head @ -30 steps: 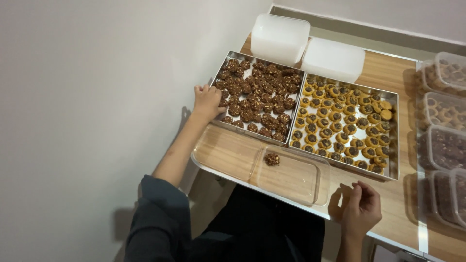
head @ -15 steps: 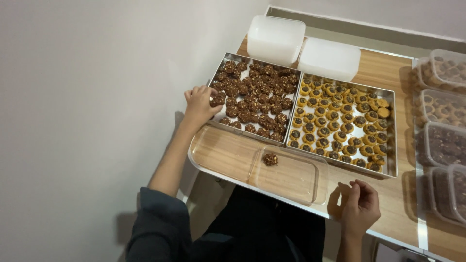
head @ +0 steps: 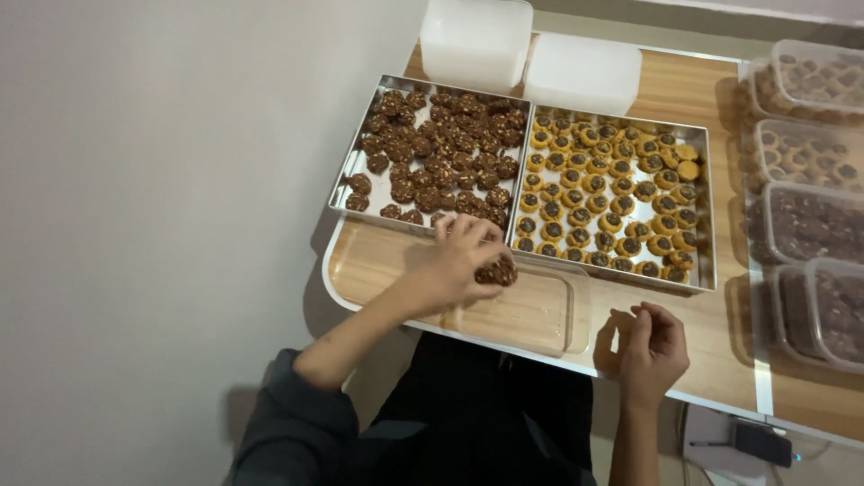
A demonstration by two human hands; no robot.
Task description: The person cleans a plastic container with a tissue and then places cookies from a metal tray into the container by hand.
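One dark, nut-studded cookie (head: 496,272) sits pinched in the left hand (head: 459,263) fingertips, above the clear container (head: 540,315); the right hand (head: 646,346) curls loosely, grasping nothing.

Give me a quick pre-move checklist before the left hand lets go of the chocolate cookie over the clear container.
1. Left hand grips a chocolate cookie: ok.
2. Cookie is above the clear container: ok.
3. Container is open, no lid on it: ok.
4. Container floor under the hand is free: cannot tell, the hand hides it.
5. Right hand is outside the container, at the table edge: ok.
6. Tray of chocolate cookies sits flat behind the container: ok.
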